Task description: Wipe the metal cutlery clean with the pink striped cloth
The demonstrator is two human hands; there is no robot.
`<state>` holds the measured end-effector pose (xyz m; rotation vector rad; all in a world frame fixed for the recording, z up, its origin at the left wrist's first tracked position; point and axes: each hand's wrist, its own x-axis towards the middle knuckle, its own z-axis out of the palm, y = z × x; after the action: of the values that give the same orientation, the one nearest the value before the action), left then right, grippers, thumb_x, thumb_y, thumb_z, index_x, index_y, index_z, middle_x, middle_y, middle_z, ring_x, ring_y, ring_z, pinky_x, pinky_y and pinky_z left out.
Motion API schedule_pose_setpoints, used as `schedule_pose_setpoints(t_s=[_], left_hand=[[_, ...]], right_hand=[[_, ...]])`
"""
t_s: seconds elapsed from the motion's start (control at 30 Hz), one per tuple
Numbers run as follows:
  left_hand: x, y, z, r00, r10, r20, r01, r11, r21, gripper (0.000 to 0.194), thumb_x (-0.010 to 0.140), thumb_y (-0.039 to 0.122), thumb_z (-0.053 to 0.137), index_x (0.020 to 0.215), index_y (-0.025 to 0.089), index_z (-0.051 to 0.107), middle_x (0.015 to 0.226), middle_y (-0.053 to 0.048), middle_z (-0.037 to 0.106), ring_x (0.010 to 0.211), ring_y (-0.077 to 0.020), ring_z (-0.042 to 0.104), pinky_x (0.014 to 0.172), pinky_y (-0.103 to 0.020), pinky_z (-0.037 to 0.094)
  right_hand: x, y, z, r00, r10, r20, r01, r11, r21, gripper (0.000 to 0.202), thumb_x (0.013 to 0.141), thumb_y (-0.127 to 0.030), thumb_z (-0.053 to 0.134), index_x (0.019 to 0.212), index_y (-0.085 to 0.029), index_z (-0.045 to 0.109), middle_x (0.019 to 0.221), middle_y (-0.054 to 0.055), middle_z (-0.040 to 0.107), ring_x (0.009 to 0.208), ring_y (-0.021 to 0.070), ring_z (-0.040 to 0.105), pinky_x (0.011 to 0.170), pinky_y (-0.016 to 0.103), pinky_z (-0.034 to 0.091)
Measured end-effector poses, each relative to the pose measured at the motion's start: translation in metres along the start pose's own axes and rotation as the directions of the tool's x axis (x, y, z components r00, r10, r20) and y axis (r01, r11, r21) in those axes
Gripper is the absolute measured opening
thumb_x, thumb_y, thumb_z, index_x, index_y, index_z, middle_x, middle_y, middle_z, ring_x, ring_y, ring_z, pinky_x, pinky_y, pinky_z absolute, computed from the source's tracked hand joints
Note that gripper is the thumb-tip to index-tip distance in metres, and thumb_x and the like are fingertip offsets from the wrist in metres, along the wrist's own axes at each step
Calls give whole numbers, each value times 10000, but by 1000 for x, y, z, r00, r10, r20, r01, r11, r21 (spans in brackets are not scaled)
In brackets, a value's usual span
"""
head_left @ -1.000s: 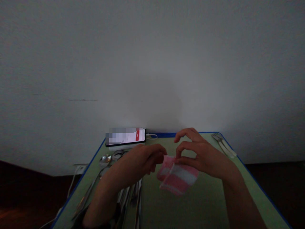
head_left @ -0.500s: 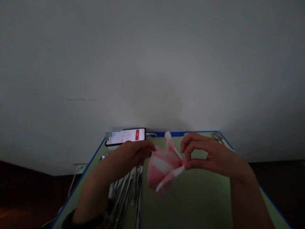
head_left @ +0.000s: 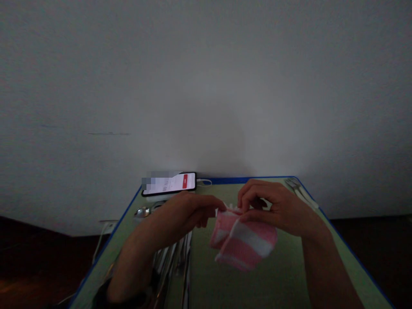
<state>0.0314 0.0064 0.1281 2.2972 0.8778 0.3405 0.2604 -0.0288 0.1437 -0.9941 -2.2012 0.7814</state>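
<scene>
A pink and white striped cloth [head_left: 246, 244] hangs between my hands above the green table [head_left: 219, 283]. My left hand [head_left: 196, 208] pinches its upper left edge between thumb and fingers. At the cloth's top, my right hand [head_left: 270, 206] grips the edge with thumb and index finger, the other fingers curled. Folds of the cloth hang down below both hands, lower on the right. Several long metal utensils [head_left: 175, 259] lie on the table under and beside my left forearm, which partly hides them.
A phone [head_left: 170, 183] with a lit screen and a white cable [head_left: 206, 182] lies at the table's back left. A shiny round metal piece [head_left: 142, 212] sits in front of it. Forks [head_left: 301, 193] lie at the back right corner. A grey wall [head_left: 206, 94] stands behind.
The cloth has spread out and now droops to the right, below my right hand. My left hand has moved slightly right; my right hand has shifted a little left.
</scene>
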Motion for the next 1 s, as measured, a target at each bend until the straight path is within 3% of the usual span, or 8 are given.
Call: schedule_pose_setpoints(t_s=[0.2, 0.33, 0.43, 0.53, 0.63, 0.8, 0.9, 1.0], left_hand=[[0, -17, -2, 996, -39, -84, 39, 999, -3, 320, 841, 188, 368, 1007, 260, 632, 640, 27, 608, 575, -85, 538, 561, -181, 406], [-4, -38, -8, 978, -103, -183, 103, 995, -13, 319, 855, 242, 353, 1031, 251, 618, 788, 3, 665, 679, -111, 602, 634, -201, 455], [-5, -46, -10, 930, -118, -348, 114, 993, -32, 278, 857, 276, 383, 1027, 244, 601, 939, -1, 668, 739, -115, 627, 673, -199, 471], [-5, -45, -9, 841, -117, -529, 134, 991, -6, 263, 869, 305, 398, 1041, 224, 580, 894, -4, 675, 726, -117, 635, 663, -193, 472], [-4, -39, -7, 782, -82, -618, 144, 988, 50, 260, 876, 296, 398, 1046, 217, 579, 797, 2, 675, 703, -119, 632, 646, -192, 470], [0, -32, -7, 752, -62, -656, 137, 988, 63, 242, 876, 258, 406, 1037, 220, 582, 783, 8, 668, 662, -101, 623, 622, -177, 464], [1, -33, -8, 745, -102, -660, 168, 985, 37, 239, 878, 282, 409, 1035, 224, 580, 791, 5, 664, 672, -106, 635, 620, -183, 469], [2, -36, -8, 728, -142, -671, 212, 977, 23, 261, 882, 312, 399, 1062, 228, 568, 789, -2, 665, 669, -117, 640, 608, -194, 476]], right_hand=[[-5, 0, -7, 999, 18, 46, -21, 997, 72, 124, 768, -295, 603, 772, -175, 569, 892, 19, 612, 742, 98, 550, 629, 218, 429], [-12, 6, -14, 994, 108, -8, -106, 984, 141, 130, 769, -292, 598, 756, -169, 556, 1012, 58, 617, 762, 116, 567, 619, 230, 449], [-16, 14, -16, 984, 165, -67, -142, 954, 263, 131, 780, -286, 578, 746, -169, 527, 1199, 87, 535, 844, 137, 575, 687, 267, 469], [-15, 31, -14, 964, 232, -130, -168, 911, 376, 137, 787, -287, 564, 733, -174, 508, 1320, 79, 435, 965, 159, 551, 761, 292, 459], [-11, 57, -8, 926, 315, -209, -166, 837, 521, 146, 793, -315, 544, 750, -181, 506, 1239, 71, 508, 1010, 162, 531, 797, 301, 450], [0, 94, 9, 849, 493, -190, -134, 549, 825, 162, 749, -319, 593, 831, -189, 539, 757, -17, 599, 650, 85, 556, 643, 225, 456], [8, 101, 17, 842, 521, -139, -137, 456, 879, 198, 747, -330, 581, 871, -177, 564, 848, 18, 617, 718, 108, 578, 717, 260, 467], [10, 95, 18, 889, 440, -129, -129, 508, 852, 332, 784, -371, 509, 1070, -203, 527, 1116, 70, 567, 930, 156, 571, 833, 324, 451]])
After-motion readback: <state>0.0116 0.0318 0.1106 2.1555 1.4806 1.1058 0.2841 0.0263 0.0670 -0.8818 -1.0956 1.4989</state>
